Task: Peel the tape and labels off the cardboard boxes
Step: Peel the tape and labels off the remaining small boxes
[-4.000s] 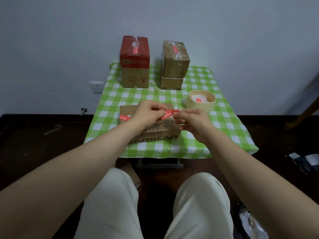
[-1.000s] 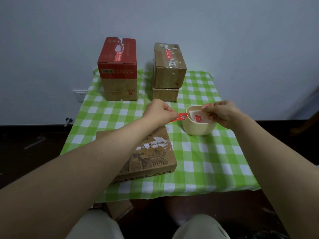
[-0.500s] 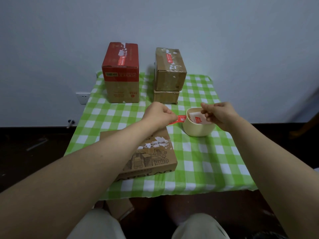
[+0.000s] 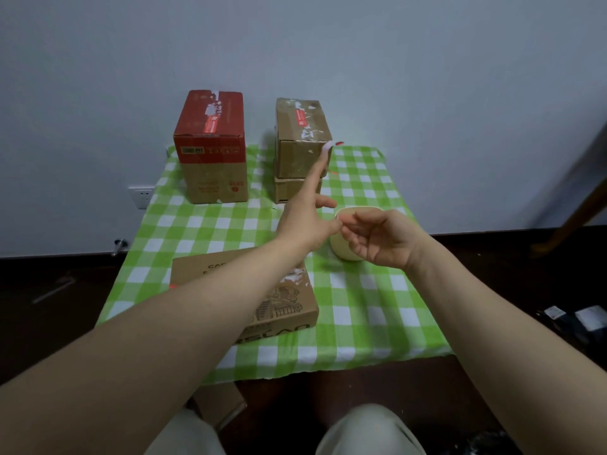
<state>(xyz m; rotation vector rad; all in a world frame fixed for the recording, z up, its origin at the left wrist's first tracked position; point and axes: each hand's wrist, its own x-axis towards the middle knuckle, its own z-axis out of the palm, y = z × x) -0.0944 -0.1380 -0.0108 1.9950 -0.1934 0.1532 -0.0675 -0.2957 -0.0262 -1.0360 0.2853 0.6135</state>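
The left hand (image 4: 307, 224) is held out over the middle of the table (image 4: 361, 307). Its forefinger (image 4: 315, 178) is stretched straight towards the far side and its thumb is spread; the other fingers cannot be made out. Nothing is gripped by it. A small whitish and red scrap of tape (image 4: 329, 146) is seen at the fingertip, blurred, in front of the near right corner of the upper brown box (image 4: 295, 149). That box is stacked on a smaller box (image 4: 289, 191). The right hand (image 4: 381, 241) is held just to the right of the left hand, palm turned leftward, fingers loosely curled around nothing. A cream bowl (image 4: 340, 249) is largely hidden behind it.

A strip of red tape (image 4: 301, 117) is left on the upper brown box's top, far from both hands. A red-topped box (image 4: 212, 159) with a red and white label (image 4: 213, 121) is set at the far left. A flat box (image 4: 282, 303) is crossed by the left forearm at the near edge.
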